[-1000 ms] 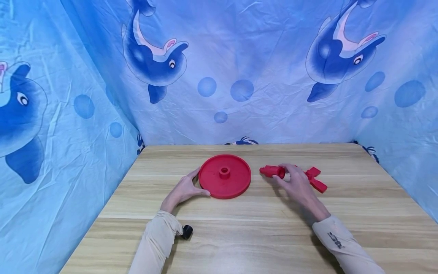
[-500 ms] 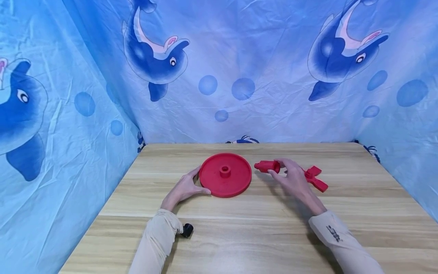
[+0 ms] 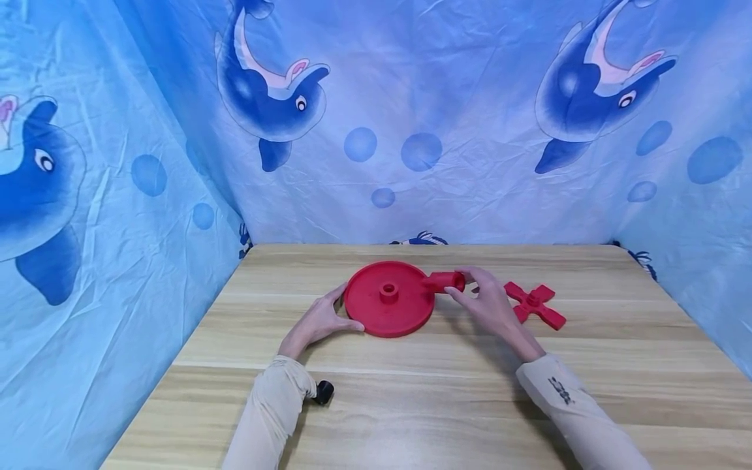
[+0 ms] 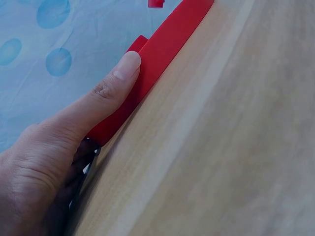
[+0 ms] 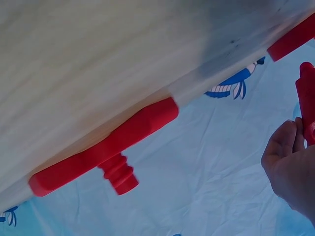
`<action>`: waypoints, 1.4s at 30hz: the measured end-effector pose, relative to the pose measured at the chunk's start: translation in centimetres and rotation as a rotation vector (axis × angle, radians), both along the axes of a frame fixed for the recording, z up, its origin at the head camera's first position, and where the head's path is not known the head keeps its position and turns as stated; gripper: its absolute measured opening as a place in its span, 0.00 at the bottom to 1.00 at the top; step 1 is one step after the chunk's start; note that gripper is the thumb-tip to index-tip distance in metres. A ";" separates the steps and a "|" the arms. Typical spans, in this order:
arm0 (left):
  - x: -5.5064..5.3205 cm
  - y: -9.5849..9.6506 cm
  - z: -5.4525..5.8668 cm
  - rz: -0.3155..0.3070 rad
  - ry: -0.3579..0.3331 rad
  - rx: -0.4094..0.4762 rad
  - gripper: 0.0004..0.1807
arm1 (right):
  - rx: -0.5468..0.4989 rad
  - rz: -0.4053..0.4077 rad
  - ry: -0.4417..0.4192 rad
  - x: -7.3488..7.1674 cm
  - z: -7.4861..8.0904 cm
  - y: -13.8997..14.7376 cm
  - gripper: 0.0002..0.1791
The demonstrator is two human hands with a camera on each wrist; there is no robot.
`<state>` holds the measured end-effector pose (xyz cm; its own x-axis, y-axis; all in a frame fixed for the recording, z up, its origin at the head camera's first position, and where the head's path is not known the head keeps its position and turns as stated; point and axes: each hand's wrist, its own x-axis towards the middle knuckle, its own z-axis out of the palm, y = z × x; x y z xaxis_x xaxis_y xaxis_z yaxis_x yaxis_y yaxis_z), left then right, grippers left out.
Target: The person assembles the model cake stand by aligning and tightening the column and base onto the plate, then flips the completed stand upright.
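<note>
A red round disc (image 3: pixel 376 320) with a raised rim and a hollow central post lies flat on the table. My left hand (image 3: pixel 322 320) holds it at its left and near edge; the thumb presses against the red rim (image 4: pixel 165 59) in the left wrist view. Between thumb and fingers, my right hand (image 3: pixel 487 303) grips a hollow red cylinder (image 3: pixel 442 282) with a narrower tip. That tip points left, above the disc's right edge; the right wrist view shows a gap between the cylinder (image 5: pixel 306 98) and the disc (image 5: pixel 295 37).
Right of my right hand lies a red four-armed cross (image 3: pixel 533 300); the right wrist view shows its ridged stub (image 5: pixel 119 174). A small black object (image 3: pixel 324 392) sits by the left cuff. Blue dolphin-print cloth (image 3: pixel 376 98) hangs behind and beside the wooden table (image 3: pixel 411 405).
My right hand has carried the red cylinder leftward from beside the cross to the disc's right edge. The whole cross now shows. My left hand has stayed on the disc.
</note>
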<state>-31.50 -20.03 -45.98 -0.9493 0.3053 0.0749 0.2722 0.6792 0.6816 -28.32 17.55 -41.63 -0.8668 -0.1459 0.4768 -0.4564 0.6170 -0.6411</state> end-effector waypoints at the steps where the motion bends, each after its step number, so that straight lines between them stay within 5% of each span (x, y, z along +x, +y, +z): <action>1: 0.0 0.0 0.1 0.002 -0.001 0.000 0.66 | 0.004 0.003 0.001 -0.1 0.0 -0.2 0.30; 42: 0.1 -0.1 -0.1 0.003 0.004 0.022 0.64 | -0.024 0.125 -0.036 -1.3 0.7 -6.4 0.29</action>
<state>-31.37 -20.14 -46.12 -0.9499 0.3007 0.0850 0.2726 0.6646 0.6957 -29.65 11.16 -40.92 -0.8592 -0.2422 0.4506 -0.5052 0.5409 -0.6725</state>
